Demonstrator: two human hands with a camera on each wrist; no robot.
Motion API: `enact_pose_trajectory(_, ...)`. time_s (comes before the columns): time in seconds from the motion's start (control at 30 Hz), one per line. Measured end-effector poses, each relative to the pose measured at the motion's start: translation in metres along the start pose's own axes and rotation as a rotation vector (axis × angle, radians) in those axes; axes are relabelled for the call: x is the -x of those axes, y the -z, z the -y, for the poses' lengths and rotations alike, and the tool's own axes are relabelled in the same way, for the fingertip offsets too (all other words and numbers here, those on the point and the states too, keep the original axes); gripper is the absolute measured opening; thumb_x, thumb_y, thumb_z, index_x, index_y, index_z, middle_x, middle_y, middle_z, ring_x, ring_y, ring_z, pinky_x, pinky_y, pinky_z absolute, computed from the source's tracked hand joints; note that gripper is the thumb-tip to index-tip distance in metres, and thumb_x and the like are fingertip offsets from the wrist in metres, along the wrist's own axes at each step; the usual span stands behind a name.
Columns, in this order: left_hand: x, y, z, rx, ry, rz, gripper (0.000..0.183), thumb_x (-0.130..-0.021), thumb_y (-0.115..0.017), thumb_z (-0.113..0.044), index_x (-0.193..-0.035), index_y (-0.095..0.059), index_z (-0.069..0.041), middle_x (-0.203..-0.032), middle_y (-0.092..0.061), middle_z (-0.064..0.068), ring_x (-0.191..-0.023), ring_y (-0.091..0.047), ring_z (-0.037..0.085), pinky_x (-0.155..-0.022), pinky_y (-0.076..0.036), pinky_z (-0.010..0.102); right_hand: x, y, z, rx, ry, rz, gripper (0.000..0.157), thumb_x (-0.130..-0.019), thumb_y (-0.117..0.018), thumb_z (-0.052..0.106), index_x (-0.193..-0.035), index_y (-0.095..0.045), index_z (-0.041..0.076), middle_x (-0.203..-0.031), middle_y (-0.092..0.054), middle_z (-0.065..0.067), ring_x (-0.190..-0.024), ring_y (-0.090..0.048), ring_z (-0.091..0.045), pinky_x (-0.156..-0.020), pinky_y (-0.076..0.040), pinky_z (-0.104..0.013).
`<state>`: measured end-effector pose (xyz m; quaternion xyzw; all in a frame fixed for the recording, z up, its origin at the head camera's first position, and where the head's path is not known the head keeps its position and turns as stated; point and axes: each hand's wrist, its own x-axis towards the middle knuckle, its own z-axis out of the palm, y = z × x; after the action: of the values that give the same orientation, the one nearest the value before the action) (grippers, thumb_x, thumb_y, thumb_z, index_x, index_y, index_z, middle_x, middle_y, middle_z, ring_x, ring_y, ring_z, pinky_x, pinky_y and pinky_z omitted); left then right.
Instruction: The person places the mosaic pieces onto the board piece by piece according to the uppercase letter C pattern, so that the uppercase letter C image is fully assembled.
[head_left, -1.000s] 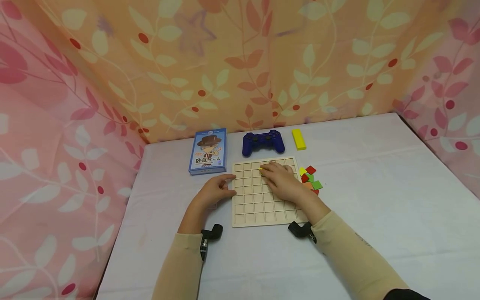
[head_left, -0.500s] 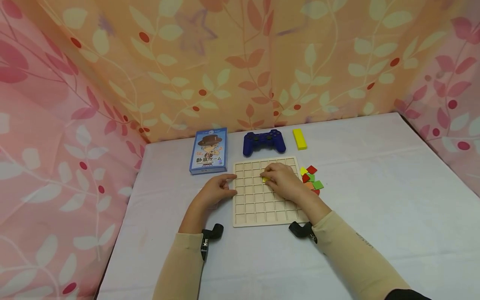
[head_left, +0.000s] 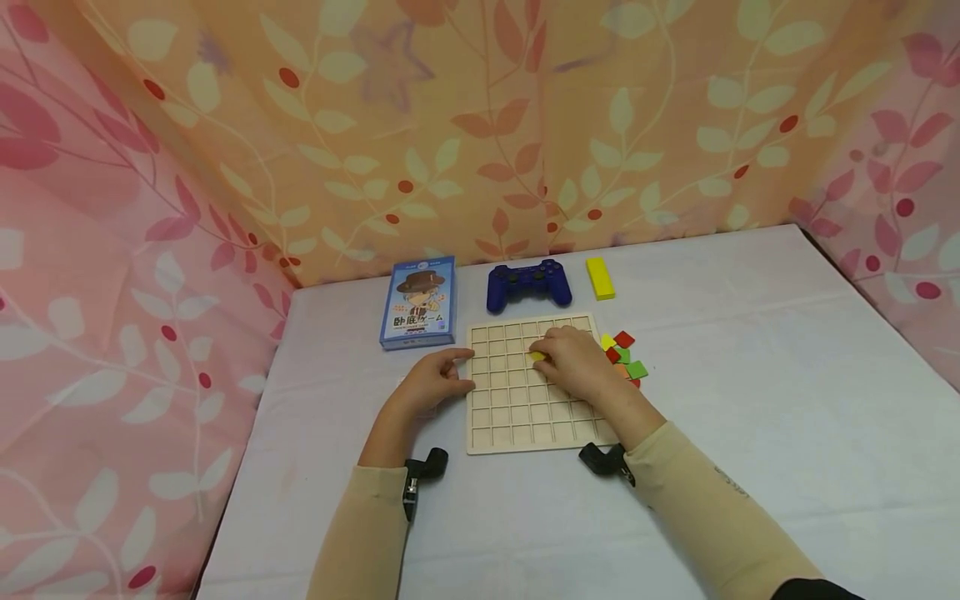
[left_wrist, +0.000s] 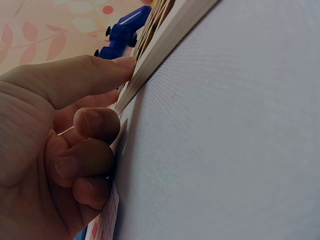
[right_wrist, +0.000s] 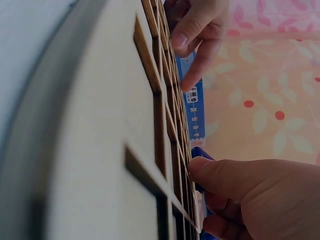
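Left hand (head_left: 433, 379), thumb and forefinger spread, likely steadies the gridded pale-wood board (head_left: 519, 402) beside it; right hand (head_left: 576, 362) pinches a small yellow piece (head_left: 537, 356).

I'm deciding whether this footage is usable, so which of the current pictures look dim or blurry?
Head view: soft, even light, the wooden board clear, no harsh glare; left wrist view: dimmer, the left hand partly in shadow; right wrist view: dim too, the wooden board's near edge blurred, its middle sharper.

Wears beige sleeves (head_left: 362, 529), with small dark lettering (head_left: 731, 482) on the right; bears black, knob-ended wrist cameras (head_left: 429, 465) with silvery fittings (head_left: 409, 491).
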<state>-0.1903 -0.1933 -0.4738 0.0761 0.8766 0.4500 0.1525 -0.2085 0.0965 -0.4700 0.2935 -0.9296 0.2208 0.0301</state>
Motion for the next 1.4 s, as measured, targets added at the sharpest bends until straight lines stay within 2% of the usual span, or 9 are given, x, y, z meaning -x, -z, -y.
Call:
enact_pose_trajectory(0.17,-0.001,-0.001,0.001,0.002,0.002,0.001,0.058,-0.086,-0.084,-0.018,-0.141,-0.063,-0.015,-0.069,-0.055,0.002,-0.059,-0.046,0.014,-0.055,-0.036,0.03,0.001,0.008,0.003,-0.116,-0.128,0.036,0.023,-0.094,-0.075,0.019,-0.113,-0.078,0.008,-0.084,-0.066,-0.001,-0.079,-0.057,-0.021,-0.078,-0.048,-0.04)
enact_pose_trajectory(0.3,-0.001,-0.001,0.001,0.007,0.004,0.001,0.058,-0.086,-0.083,-0.018,-0.141,-0.063,-0.014,-0.069,-0.054,0.002,-0.058,-0.046,0.014,-0.054,-0.036,0.03,0.002,0.01,0.002,-0.222,-0.203,0.02,0.023,-0.095,-0.072,0.02,-0.114,-0.079,0.008,-0.091,-0.073,-0.001,-0.084,-0.062,-0.018,-0.081,-0.051,-0.039)
enact_pose_trajectory(0.43,-0.001,-0.001,0.002,0.009,0.002,0.001,0.058,-0.086,-0.083,-0.017,-0.141,-0.063,-0.014,-0.069,-0.054,0.001,-0.058,-0.045,0.013,-0.053,-0.035,0.03,0.003,0.01,-0.001,-0.325,-0.276,-0.054,0.022,-0.095,-0.072,0.02,-0.112,-0.081,0.008,-0.101,-0.076,-0.004,-0.092,-0.067,-0.02,-0.085,-0.053,-0.041)
enact_pose_trajectory(0.6,-0.002,-0.001,0.002,0.0,-0.006,0.005,0.058,-0.087,-0.083,-0.018,-0.141,-0.063,-0.013,-0.069,-0.055,0.001,-0.057,-0.045,0.013,-0.054,-0.035,0.029,0.004,0.009,-0.007,-0.399,-0.379,-0.186,0.018,-0.094,-0.072,0.019,-0.107,-0.082,0.011,-0.099,-0.077,-0.003,-0.099,-0.067,-0.024,-0.089,-0.051,-0.043)
enact_pose_trajectory(0.7,-0.002,-0.001,0.002,-0.004,-0.006,0.006,0.058,-0.087,-0.083,-0.018,-0.141,-0.063,-0.013,-0.069,-0.054,0.001,-0.058,-0.045,0.013,-0.054,-0.035,0.029,0.004,0.008,-0.009,-0.421,-0.425,-0.234,0.02,-0.094,-0.071,0.018,-0.108,-0.081,0.009,-0.097,-0.077,-0.005,-0.099,-0.067,-0.026,-0.087,-0.051,-0.043)
enact_pose_trajectory(0.83,-0.002,-0.001,0.003,-0.007,-0.008,0.006,0.057,-0.087,-0.082,-0.018,-0.141,-0.063,-0.013,-0.068,-0.054,0.0,-0.058,-0.045,0.013,-0.055,-0.035,0.029,0.005,0.006,-0.01,-0.411,-0.439,-0.249,0.021,-0.096,-0.07,0.017,-0.111,-0.08,0.006,-0.095,-0.076,-0.007,-0.093,-0.066,-0.025,-0.08,-0.051,-0.041)
enact_pose_trajectory(1.1,0.0,-0.001,0.001,0.013,0.007,0.008,0.058,-0.087,-0.082,-0.017,-0.142,-0.062,-0.013,-0.069,-0.054,0.0,-0.055,-0.043,0.012,-0.05,-0.033,0.028,0.004,0.007,-0.008,-0.393,-0.412,-0.174,0.02,-0.095,-0.072,0.013,-0.112,-0.079,0.005,-0.103,-0.076,-0.008,-0.096,-0.066,-0.025,-0.086,-0.053,-0.043)
enact_pose_trajectory(1.23,0.0,-0.001,0.0,0.019,0.014,0.01,0.058,-0.087,-0.082,-0.017,-0.142,-0.062,-0.013,-0.068,-0.054,0.0,-0.055,-0.042,0.012,-0.05,-0.032,0.027,0.004,0.006,-0.008,-0.362,-0.405,-0.137,0.021,-0.095,-0.071,0.01,-0.114,-0.077,0.002,-0.098,-0.073,-0.009,-0.092,-0.061,-0.025,-0.082,-0.05,-0.04)
enact_pose_trajectory(1.4,0.001,-0.002,-0.001,0.004,0.011,-0.002,0.058,-0.087,-0.083,-0.017,-0.141,-0.063,-0.013,-0.069,-0.054,0.001,-0.057,-0.044,0.012,-0.052,-0.034,0.028,0.004,0.003,-0.01,-0.335,-0.397,-0.131,0.024,-0.095,-0.071,0.01,-0.117,-0.076,0.001,-0.089,-0.065,-0.007,-0.083,-0.054,-0.023,-0.072,-0.043,-0.036)
